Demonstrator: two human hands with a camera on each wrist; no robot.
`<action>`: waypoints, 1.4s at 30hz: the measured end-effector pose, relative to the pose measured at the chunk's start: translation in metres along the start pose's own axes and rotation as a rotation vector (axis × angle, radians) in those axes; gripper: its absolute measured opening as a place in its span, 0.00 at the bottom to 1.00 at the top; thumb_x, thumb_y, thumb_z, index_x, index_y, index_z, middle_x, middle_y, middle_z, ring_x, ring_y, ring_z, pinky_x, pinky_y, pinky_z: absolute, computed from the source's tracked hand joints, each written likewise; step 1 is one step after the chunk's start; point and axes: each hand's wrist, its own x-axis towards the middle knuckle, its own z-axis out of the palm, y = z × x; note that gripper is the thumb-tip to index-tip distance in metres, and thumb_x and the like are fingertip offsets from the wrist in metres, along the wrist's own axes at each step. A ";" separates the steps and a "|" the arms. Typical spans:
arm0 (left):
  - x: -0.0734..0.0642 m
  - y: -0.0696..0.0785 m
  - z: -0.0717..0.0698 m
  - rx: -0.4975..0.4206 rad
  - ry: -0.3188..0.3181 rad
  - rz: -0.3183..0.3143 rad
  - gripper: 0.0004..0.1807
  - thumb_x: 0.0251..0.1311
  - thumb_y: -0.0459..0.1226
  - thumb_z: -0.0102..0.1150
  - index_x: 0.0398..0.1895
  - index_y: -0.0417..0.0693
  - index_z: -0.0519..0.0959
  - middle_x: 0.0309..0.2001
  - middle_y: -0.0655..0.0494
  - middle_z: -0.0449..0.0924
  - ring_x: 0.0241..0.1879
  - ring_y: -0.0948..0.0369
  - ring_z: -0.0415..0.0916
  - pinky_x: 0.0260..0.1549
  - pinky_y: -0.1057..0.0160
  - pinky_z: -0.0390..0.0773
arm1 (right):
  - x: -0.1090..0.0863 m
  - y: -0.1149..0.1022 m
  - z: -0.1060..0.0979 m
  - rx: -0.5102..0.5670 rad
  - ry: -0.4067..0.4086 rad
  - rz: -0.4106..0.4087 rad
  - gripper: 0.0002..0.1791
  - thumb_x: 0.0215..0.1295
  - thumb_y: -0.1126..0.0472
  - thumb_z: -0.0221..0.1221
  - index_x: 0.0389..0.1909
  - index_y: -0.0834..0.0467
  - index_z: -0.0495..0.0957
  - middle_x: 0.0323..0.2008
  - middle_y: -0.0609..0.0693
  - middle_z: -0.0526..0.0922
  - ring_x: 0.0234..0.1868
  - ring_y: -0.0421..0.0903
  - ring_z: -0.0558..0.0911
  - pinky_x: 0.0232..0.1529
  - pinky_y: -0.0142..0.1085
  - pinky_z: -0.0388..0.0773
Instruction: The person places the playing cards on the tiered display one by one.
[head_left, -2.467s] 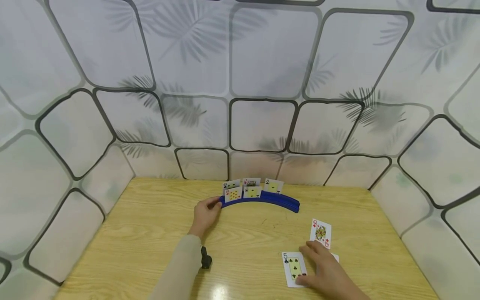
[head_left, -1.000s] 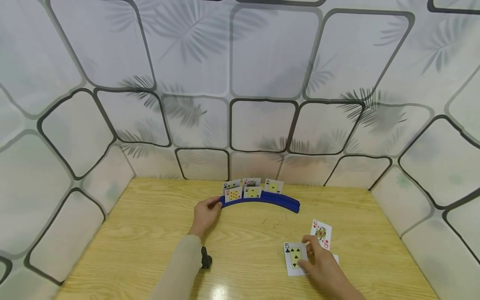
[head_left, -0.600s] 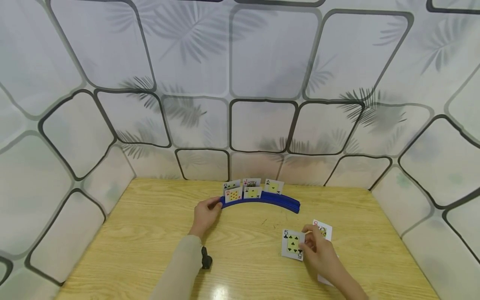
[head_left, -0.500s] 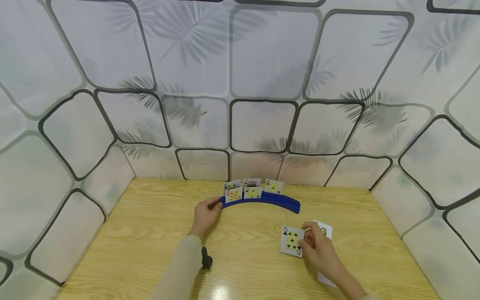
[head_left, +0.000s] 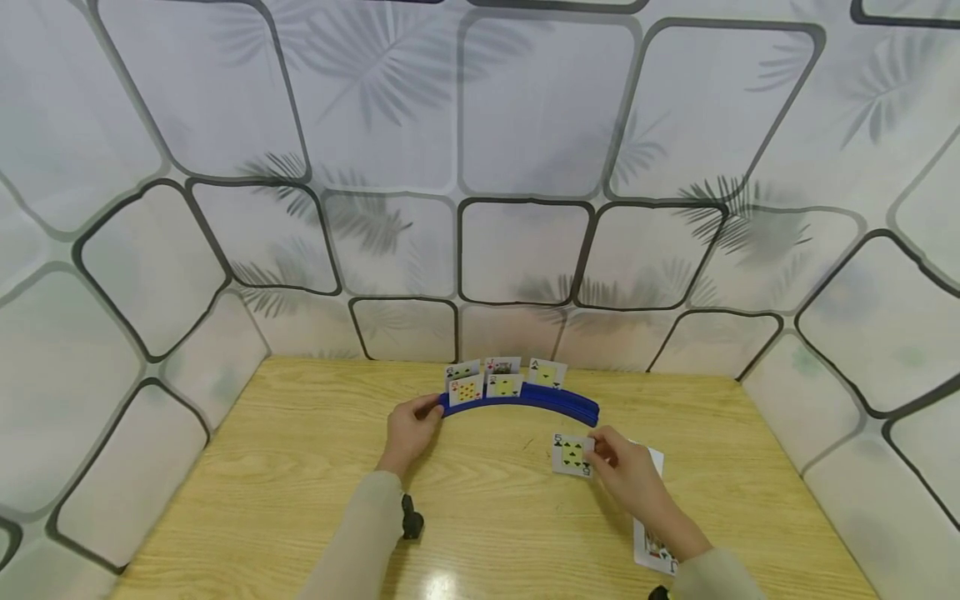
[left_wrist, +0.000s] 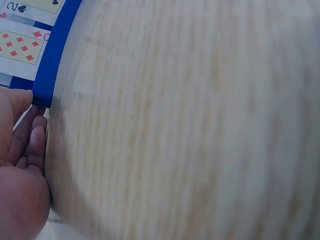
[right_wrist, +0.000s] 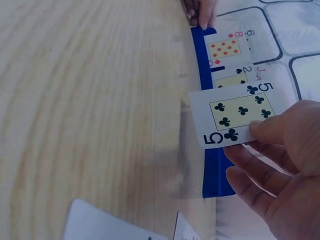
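Note:
My right hand pinches a five of clubs between thumb and fingers, face up toward the head camera and raised over the table in front of the rack. In the right wrist view the five of clubs overlaps part of the blue rack. Farther left, my left hand holds the left end of that curved blue card holder, thumb at its front corner. Standing in the holder are an eight of diamonds, a two of spades, an ace, a jack and a six.
More cards lie face up on the wooden table, partly hidden under my right forearm. Behind the holder rises a patterned fabric wall, with side walls left and right.
My right hand has lifted the five of clubs off the table and carried it forward and left toward the holder. The left hand has stayed at the holder's end.

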 end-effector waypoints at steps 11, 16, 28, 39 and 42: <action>0.001 0.000 0.001 0.004 -0.001 -0.012 0.15 0.71 0.33 0.63 0.58 0.39 0.87 0.56 0.42 0.88 0.60 0.45 0.83 0.61 0.45 0.81 | 0.025 0.003 0.001 0.005 -0.017 0.027 0.06 0.72 0.66 0.65 0.46 0.57 0.81 0.32 0.48 0.88 0.27 0.32 0.78 0.29 0.30 0.78; 0.001 0.000 0.001 0.002 -0.002 -0.019 0.15 0.71 0.32 0.63 0.57 0.39 0.87 0.56 0.42 0.88 0.60 0.45 0.83 0.61 0.45 0.82 | 0.034 0.004 0.004 0.001 -0.026 0.041 0.05 0.74 0.65 0.64 0.47 0.58 0.81 0.33 0.49 0.88 0.28 0.33 0.79 0.31 0.31 0.79; 0.000 0.000 0.001 -0.001 -0.004 -0.016 0.15 0.71 0.32 0.63 0.57 0.39 0.87 0.56 0.41 0.88 0.60 0.45 0.83 0.61 0.45 0.81 | 0.058 0.005 0.014 0.026 -0.030 0.071 0.06 0.75 0.64 0.63 0.49 0.60 0.81 0.34 0.52 0.88 0.27 0.37 0.76 0.29 0.31 0.75; 0.000 0.000 0.000 0.006 -0.005 -0.030 0.15 0.71 0.33 0.63 0.58 0.39 0.86 0.57 0.41 0.87 0.61 0.44 0.83 0.62 0.44 0.81 | 0.074 0.005 0.020 0.013 -0.005 0.067 0.09 0.76 0.63 0.62 0.52 0.61 0.81 0.33 0.53 0.86 0.28 0.38 0.78 0.30 0.31 0.78; 0.001 0.000 0.001 0.006 -0.004 -0.029 0.15 0.71 0.33 0.63 0.58 0.39 0.86 0.57 0.41 0.87 0.60 0.45 0.83 0.62 0.44 0.81 | 0.077 0.005 0.022 -0.002 0.022 0.054 0.08 0.75 0.64 0.62 0.51 0.61 0.81 0.33 0.54 0.87 0.28 0.40 0.79 0.30 0.32 0.78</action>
